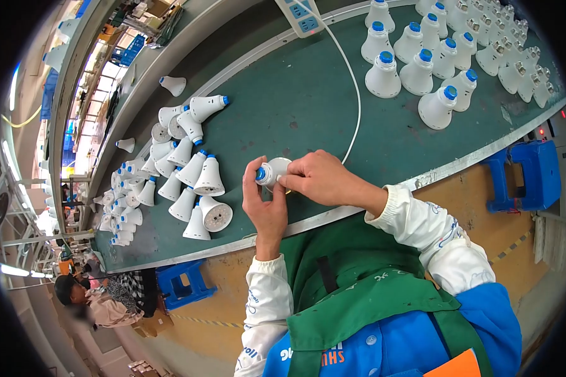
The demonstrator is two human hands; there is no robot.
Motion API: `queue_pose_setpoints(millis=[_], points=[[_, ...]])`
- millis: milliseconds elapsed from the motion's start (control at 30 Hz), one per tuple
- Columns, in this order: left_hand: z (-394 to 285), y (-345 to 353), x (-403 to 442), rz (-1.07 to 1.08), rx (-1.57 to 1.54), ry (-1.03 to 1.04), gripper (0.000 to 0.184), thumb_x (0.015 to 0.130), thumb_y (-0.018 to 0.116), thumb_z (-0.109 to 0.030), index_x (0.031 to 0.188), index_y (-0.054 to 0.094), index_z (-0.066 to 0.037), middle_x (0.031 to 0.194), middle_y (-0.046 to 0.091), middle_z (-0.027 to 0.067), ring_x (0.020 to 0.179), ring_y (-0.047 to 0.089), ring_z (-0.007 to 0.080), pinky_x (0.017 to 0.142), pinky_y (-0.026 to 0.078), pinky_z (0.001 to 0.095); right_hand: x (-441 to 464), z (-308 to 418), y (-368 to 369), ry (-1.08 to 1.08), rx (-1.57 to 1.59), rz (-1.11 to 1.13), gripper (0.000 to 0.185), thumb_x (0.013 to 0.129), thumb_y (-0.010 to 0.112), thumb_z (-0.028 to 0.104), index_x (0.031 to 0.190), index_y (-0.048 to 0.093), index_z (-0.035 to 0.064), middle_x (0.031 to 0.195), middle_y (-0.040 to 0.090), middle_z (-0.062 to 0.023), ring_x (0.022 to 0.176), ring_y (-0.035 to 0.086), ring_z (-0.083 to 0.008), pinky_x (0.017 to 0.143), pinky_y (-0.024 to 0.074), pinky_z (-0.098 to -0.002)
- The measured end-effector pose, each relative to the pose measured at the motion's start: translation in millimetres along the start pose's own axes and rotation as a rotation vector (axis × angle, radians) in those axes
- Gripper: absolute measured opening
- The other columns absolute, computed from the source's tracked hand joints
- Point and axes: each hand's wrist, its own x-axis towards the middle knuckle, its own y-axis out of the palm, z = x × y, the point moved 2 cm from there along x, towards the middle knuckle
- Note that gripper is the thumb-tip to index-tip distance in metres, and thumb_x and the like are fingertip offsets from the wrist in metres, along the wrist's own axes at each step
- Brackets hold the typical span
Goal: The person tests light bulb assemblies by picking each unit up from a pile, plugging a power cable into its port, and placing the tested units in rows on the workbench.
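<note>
Near the front edge of the green bench (289,119), both hands are closed on one white LED bulb housing (271,171) with a blue cap. My left hand (266,210) grips it between thumb and fingers, around the blue-capped end. My right hand (324,178) pinches its wider side with thumb and forefinger. The fingers partly cover the housing, so its wide end is only partly visible. A loose heap of similar bulb housings (209,176) lies to the left, some tipped on their sides. Upright blue-capped housings (382,76) stand in rows at the far right.
A white cable (356,94) runs across the bench from a power strip (303,19). Behind the rows stand several housings with metal-coloured tops (492,58). Blue stools (527,176) are beside the bench. Another person (110,305) is at the lower left.
</note>
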Motion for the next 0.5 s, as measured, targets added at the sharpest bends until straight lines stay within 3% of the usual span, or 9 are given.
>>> queue_pose_setpoints(millis=[200,267,500], points=[[-2.4,1.4,-0.1,-0.005,-0.030,-0.046,0.051,0.079,0.058,0.012,0.125,0.042,0.000,0.123,0.051,0.0141,0.109,0.052,0.0201,0.095,0.044,0.0326,1.0,0.4,1.2,-0.007,0.020,0.044,0.028,0.082,0.057,0.029,0.078,0.068,0.0036,0.061,0.060,-0.0129,0.056,0.058,-0.0270,0.055,0.0422,-0.0367],[-2.4,0.5,-0.1,-0.007,-0.024,-0.053,0.051,0.078,0.058,0.012,0.125,0.042,0.001,0.123,0.051,0.0140,0.109,0.052,0.0202,0.095,0.044,0.0326,0.6,1.7,0.3,0.009,0.025,0.082,0.031,0.082,0.054,0.029,0.074,0.068,0.0027,0.068,0.063,-0.0162,0.067,0.061,-0.0350,0.063,0.0463,-0.0448],[2.7,-1.3,9.6,-0.040,-0.054,-0.036,0.051,0.076,0.058,0.013,0.123,0.043,0.001,0.121,0.052,0.0146,0.108,0.054,0.0207,0.093,0.045,0.0328,-29.8,10.2,-16.5,-0.134,-0.049,-0.038,0.032,0.085,0.054,0.026,0.066,0.062,0.0022,0.062,0.059,-0.0173,0.062,0.058,-0.0384,0.057,0.0436,-0.0483]])
